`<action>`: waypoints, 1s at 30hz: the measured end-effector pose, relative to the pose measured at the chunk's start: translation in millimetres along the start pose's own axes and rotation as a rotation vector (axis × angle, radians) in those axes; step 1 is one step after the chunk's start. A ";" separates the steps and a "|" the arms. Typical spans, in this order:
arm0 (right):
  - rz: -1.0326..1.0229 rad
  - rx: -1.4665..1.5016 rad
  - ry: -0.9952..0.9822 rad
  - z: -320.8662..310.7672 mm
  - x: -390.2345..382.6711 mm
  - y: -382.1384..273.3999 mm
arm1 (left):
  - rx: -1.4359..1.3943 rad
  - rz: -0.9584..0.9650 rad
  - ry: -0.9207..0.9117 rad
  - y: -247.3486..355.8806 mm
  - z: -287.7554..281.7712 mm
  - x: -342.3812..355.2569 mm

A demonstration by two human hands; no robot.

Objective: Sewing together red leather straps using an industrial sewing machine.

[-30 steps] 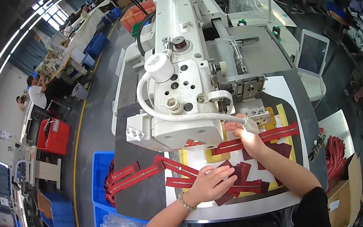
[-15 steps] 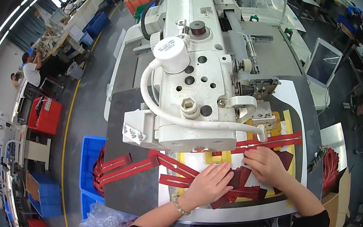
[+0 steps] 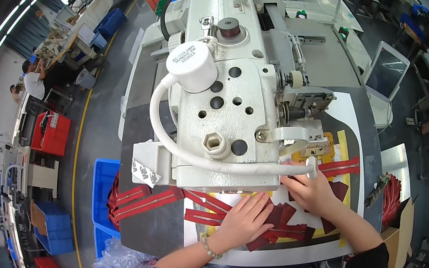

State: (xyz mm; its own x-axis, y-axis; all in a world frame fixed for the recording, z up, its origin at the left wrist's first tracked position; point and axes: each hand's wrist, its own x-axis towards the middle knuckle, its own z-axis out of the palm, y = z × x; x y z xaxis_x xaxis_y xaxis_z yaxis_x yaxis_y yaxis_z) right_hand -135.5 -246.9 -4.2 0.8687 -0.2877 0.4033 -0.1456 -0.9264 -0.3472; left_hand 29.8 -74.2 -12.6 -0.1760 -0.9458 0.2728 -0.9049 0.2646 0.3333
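My left hand (image 3: 244, 217) lies flat, fingers stretched out and pointing up toward the machine head, over red zippers and dark red fabric pieces. A red zipper (image 3: 203, 217) with a metal tooth line passes beneath it. My right hand (image 3: 307, 191) is at the right front corner of the white sewing machine head (image 3: 228, 119), its bent fingers closed at another red zipper (image 3: 339, 166) that runs off to the right. The white hose and machine head partly hide those fingertips. Dark red fabric pieces (image 3: 281, 216) lie between the hands.
More red zippers (image 3: 144, 205) trail over the table's left edge into a blue crate (image 3: 103, 186). Clear plastic wrap (image 3: 124, 261) lies below. At the right are a bundle of red strips (image 3: 390, 200), a cardboard box (image 3: 404, 231) and a tilted screen (image 3: 386, 72).
My right hand has moved left and slightly up, its fingers now partly behind the hose by the machine head. The left hand stays nearly in place. The whole view has shifted slightly.
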 end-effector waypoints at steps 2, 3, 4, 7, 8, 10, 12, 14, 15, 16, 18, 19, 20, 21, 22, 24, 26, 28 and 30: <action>0.014 0.046 0.000 4.7 2.3 4.8 | -0.002 -0.001 -0.009 0.1 -1.9 1.2; 0.014 0.086 0.002 6.4 2.1 6.4 | -0.002 0.000 -0.015 0.1 -2.7 1.8; 0.014 0.127 0.005 8.1 1.9 7.9 | -0.003 0.000 -0.020 0.4 -3.4 1.9; 0.017 0.082 -0.063 13.9 -6.0 12.2 | -0.006 -0.025 -0.057 1.7 -2.0 -1.0; 0.022 0.085 -0.062 15.2 -6.8 12.2 | -0.015 -0.042 -0.056 2.4 -0.3 -2.8; 0.044 0.144 -0.064 16.3 -8.1 12.4 | -0.026 -0.056 -0.061 2.7 1.8 -4.5; 0.093 0.139 -0.125 10.3 -7.0 9.5 | -0.039 -0.069 -0.059 2.7 2.1 -4.4; 0.137 0.135 -0.187 7.7 -6.7 10.1 | -0.065 -0.080 -0.081 2.3 2.5 -4.6; 0.134 0.163 -0.178 7.9 -7.4 11.8 | -0.091 -0.094 -0.097 1.7 3.2 -4.9; 0.126 0.194 -0.169 7.8 -7.2 12.5 | -0.090 -0.096 -0.102 1.7 2.9 -7.0; 0.109 0.188 -0.141 6.2 -4.4 11.7 | -0.010 -0.012 -0.074 1.1 2.3 -10.1; 0.093 0.174 -0.115 5.0 -3.8 10.9 | -0.012 -0.009 -0.077 1.0 0.9 -8.2; 0.097 0.174 -0.114 4.2 -4.1 10.3 | -0.077 -0.043 -0.082 1.8 -1.9 -5.0; 0.143 0.233 -0.103 3.5 -4.6 9.3 | -0.141 -0.076 -0.086 2.1 -3.5 -3.0; 0.187 0.293 -0.092 3.4 -4.8 8.8 | -0.141 -0.075 -0.088 1.7 -2.8 -3.3; 0.194 0.289 -0.088 2.4 -4.4 7.9 | -0.103 -0.071 -0.095 1.6 -1.0 -4.7; 0.195 0.288 -0.085 2.4 -3.9 8.0 | 0.038 0.025 -0.071 -3.2 4.2 -7.4; 0.160 0.253 -0.094 2.5 -4.5 8.5 | 0.178 0.121 -0.048 -3.1 5.4 -8.2; 0.163 0.270 -0.090 1.3 -3.3 8.0 | -0.109 -0.084 -0.094 1.6 3.0 -7.2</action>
State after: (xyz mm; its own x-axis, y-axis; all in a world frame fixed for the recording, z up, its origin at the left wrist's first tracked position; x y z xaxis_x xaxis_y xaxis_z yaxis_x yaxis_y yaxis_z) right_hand -138.9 -253.1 -9.5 0.8844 -0.3930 0.2518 -0.1655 -0.7684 -0.6181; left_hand 28.5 -67.5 -16.7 -0.1418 -0.9776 0.1556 -0.8715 0.1979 0.4488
